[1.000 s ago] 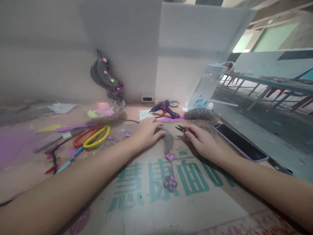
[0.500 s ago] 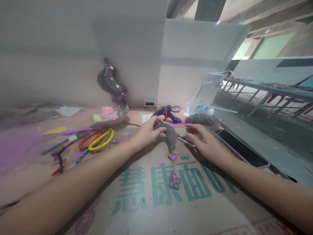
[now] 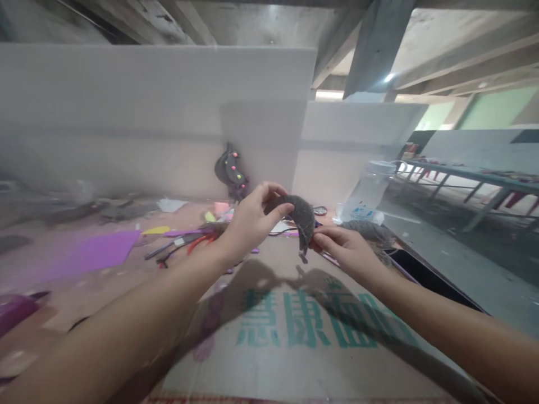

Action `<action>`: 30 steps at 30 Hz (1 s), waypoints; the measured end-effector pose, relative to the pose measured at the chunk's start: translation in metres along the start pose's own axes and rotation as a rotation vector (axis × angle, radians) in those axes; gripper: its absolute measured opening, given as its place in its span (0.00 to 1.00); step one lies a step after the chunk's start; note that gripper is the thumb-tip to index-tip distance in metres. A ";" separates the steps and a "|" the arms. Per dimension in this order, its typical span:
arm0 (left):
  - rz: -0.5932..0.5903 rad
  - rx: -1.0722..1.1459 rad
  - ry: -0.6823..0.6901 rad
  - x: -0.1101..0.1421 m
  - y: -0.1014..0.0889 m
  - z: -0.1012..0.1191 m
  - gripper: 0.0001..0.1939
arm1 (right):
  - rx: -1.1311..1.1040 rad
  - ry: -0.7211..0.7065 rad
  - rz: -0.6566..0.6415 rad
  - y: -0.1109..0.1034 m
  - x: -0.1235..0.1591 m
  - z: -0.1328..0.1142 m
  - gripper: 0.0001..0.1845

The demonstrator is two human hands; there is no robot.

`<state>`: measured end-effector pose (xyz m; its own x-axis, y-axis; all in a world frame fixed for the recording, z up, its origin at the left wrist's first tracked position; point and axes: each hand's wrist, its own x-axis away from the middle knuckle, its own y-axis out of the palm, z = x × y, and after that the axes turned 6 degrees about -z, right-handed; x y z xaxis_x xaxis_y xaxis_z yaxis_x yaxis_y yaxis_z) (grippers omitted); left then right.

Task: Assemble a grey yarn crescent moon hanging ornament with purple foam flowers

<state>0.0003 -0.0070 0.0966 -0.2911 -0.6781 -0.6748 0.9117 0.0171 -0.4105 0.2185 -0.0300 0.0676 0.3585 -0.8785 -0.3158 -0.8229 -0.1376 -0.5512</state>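
Note:
A small grey fuzzy crescent (image 3: 304, 216) is raised above the printed board, its shadow falling below. My left hand (image 3: 256, 221) pinches its upper left end between thumb and fingers. At the lower right edge, the fingertips of my right hand (image 3: 341, 241) are closed together on the crescent. A small dangling piece (image 3: 303, 257) shows at the crescent's lower tip; the rest of it is hidden or foreshortened. Beneath the right hand lies a thin pink-edged tool (image 3: 329, 258), mostly covered.
A larger dark crescent with coloured dots (image 3: 231, 168) stands at the back. Purple sheets (image 3: 101, 255) and a red-handled tool (image 3: 200, 242) lie left. On the right are a clear bottle (image 3: 364, 191), grey yarn (image 3: 366, 231) and a phone (image 3: 433, 280).
The crescent has been lifted off the board by my left hand. My right hand has moved left from beside the pink-edged tool and now grips the crescent's edge. The camera view has tilted up.

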 end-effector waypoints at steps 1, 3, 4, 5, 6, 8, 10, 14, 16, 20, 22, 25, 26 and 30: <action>0.020 0.015 -0.008 0.004 -0.004 0.004 0.09 | -0.002 -0.023 -0.007 0.004 -0.003 -0.005 0.16; 0.025 0.070 -0.031 0.011 -0.009 0.007 0.10 | -0.007 -0.055 -0.027 0.012 -0.005 -0.010 0.16; 0.017 0.106 -0.056 0.014 -0.010 0.007 0.10 | -0.008 -0.060 -0.049 0.015 -0.005 -0.011 0.15; 0.010 0.146 -0.090 0.018 -0.009 0.004 0.11 | -0.005 -0.058 -0.089 0.020 -0.005 -0.009 0.14; 0.001 0.187 -0.134 0.021 -0.008 0.000 0.12 | -0.006 -0.054 -0.137 0.024 -0.005 -0.006 0.13; 0.023 0.241 -0.240 0.028 -0.001 -0.011 0.12 | -0.042 -0.030 -0.241 0.034 -0.004 0.004 0.11; 0.076 0.280 -0.316 0.034 0.008 -0.023 0.10 | -0.125 0.008 -0.306 0.043 -0.003 0.016 0.12; 0.150 0.347 -0.375 0.045 0.025 -0.043 0.14 | -0.199 0.096 -0.233 0.054 0.002 0.031 0.15; 0.149 0.445 -0.413 0.051 0.032 -0.053 0.18 | -0.181 0.120 -0.118 0.056 0.004 0.032 0.16; 0.021 0.431 -0.482 0.064 0.042 -0.068 0.24 | -0.235 0.137 -0.072 0.058 0.008 0.034 0.17; -0.035 0.328 -0.441 0.067 0.042 -0.068 0.20 | -0.265 0.153 -0.086 0.059 0.008 0.037 0.18; -0.122 0.223 -0.361 0.067 0.041 -0.062 0.14 | -0.259 0.151 -0.070 0.059 0.007 0.041 0.17; -0.141 0.189 -0.350 0.067 0.041 -0.059 0.13 | -0.254 0.146 -0.061 0.059 0.006 0.042 0.17; -0.164 0.064 -0.338 0.065 0.040 -0.053 0.12 | -0.256 0.163 -0.083 0.058 0.004 0.041 0.17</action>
<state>0.0026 -0.0115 0.0034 -0.3323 -0.8724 -0.3584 0.8804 -0.1506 -0.4497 0.1900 -0.0224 0.0026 0.3707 -0.9184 -0.1384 -0.8854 -0.3044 -0.3512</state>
